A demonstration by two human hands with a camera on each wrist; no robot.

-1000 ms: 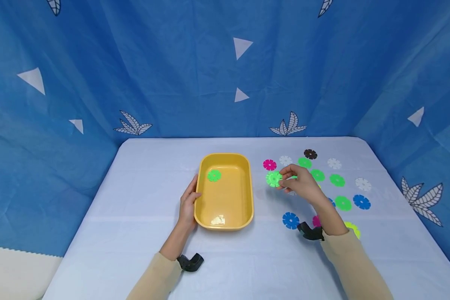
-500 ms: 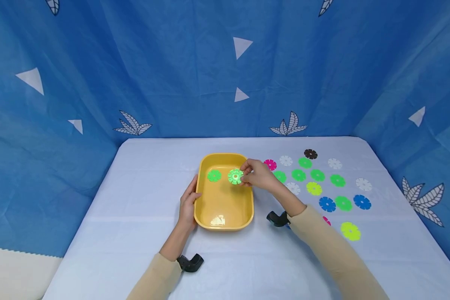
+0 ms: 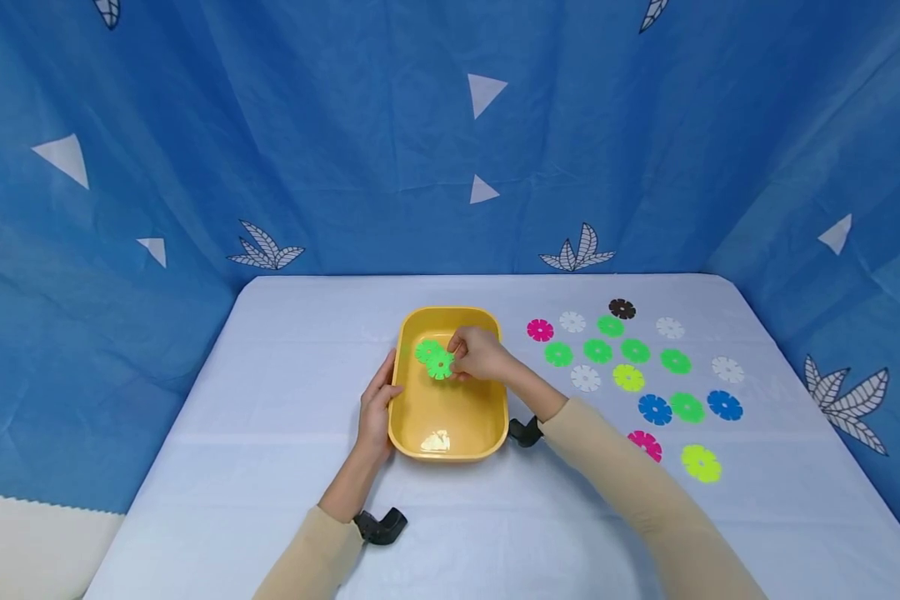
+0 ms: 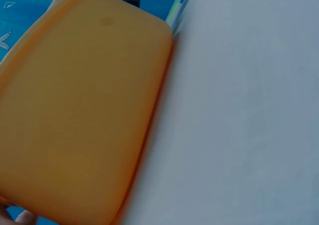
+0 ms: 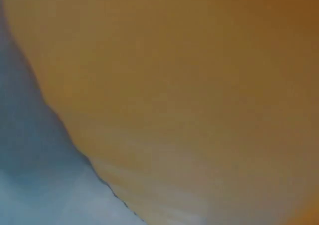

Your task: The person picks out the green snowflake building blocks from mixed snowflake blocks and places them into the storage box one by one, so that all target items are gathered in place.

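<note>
**Green disc held inside the yellow tray**

While a blue patterned cloth hangs behind it, the pale tabletop (image 3: pixel 270 467) carries a yellow tray (image 3: pixel 450 446) near its middle. Right of the tray, flower-shaped discs lie scattered in green, white, blue, pink, yellow and brown, well apart from it. At the tray's near-left rim rests the left hand (image 3: pixel 376 410), fingers fairly straight along the outer wall, gripping nothing. Over the tray's far half, the right hand (image 3: pixel 482 355) pinches a green disc (image 3: pixel 440 366) with curled fingers. That disc sits low inside the tray, overlapping a second green disc (image 3: pixel 425 350) lying on the tray floor.
</note>
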